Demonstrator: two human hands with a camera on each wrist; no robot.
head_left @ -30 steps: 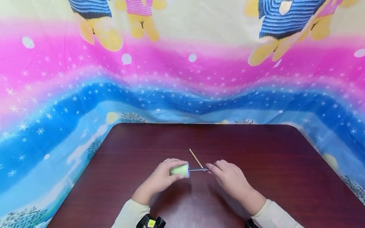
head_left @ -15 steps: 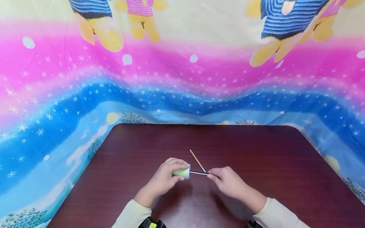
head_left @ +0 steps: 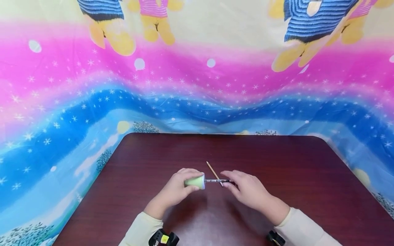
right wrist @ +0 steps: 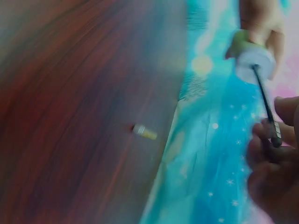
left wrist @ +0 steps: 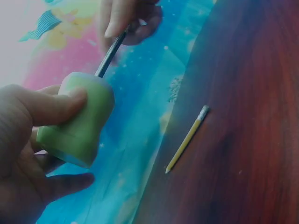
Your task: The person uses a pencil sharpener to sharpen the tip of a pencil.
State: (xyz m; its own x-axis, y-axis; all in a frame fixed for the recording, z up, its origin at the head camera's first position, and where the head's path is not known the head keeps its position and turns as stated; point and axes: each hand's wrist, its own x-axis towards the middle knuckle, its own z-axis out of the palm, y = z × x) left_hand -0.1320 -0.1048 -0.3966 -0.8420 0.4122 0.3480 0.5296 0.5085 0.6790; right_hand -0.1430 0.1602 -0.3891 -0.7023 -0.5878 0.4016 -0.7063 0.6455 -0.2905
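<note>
In the head view my left hand (head_left: 172, 193) grips a green pencil sharpener (head_left: 194, 182) with a waisted body, turned sideways above the table. A dark patterned pencil (head_left: 212, 180) sticks into its pale end, its point hidden inside. My right hand (head_left: 252, 191) has the pencil's outer end between thumb and fingers. In the left wrist view the thumb lies along the side of the sharpener (left wrist: 88, 112). Dark pencil (right wrist: 265, 102) and pale sharpener face line up in the right wrist view, with fingertips around the pencil's banded end.
A yellow pencil (head_left: 212, 170) lies on the dark red-brown table (head_left: 147, 153) just beyond the hands, its eraser end toward them. Behind the table and along its sides hangs a printed cloth (head_left: 191, 85).
The right fingers shift on the dark pencil, from a closed pinch to a wider hold. The pencil has tipped level, and a different part of its pattern shows. The left hand keeps the sharpener nearly in place.
</note>
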